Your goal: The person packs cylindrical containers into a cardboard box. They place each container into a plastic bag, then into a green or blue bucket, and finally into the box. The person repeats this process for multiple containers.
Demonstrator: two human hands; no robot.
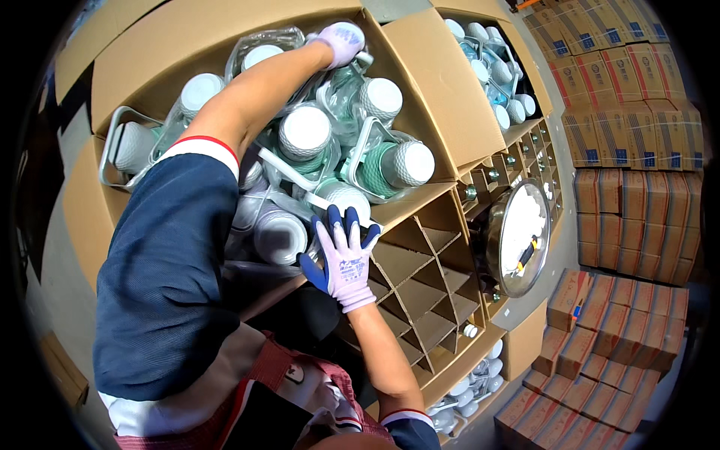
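My left hand point(340, 45), in a pale purple glove, reaches into the far side of a large cardboard box point(419, 107); its fingers are hidden, so its hold is unclear. Below it lie several plastic-wrapped bottles with white textured lids and carry handles, among them a green one point(382, 169). My right hand point(343, 259), in a pale glove with blue fingertips, is spread palm down at the box's near edge. Its fingertips touch or hover over a white-lidded bottle point(346, 197). Left of it stands another lidded bottle point(281, 236), partly in shadow.
A box with cardboard dividers point(416, 270) adjoins on the right. Beyond it stands a steel bowl point(517, 236) with white pieces and a yellow-black tool point(527, 253). More lidded bottles point(500, 70) fill a box at the upper right. Stacked cartons point(635, 219) line the right side.
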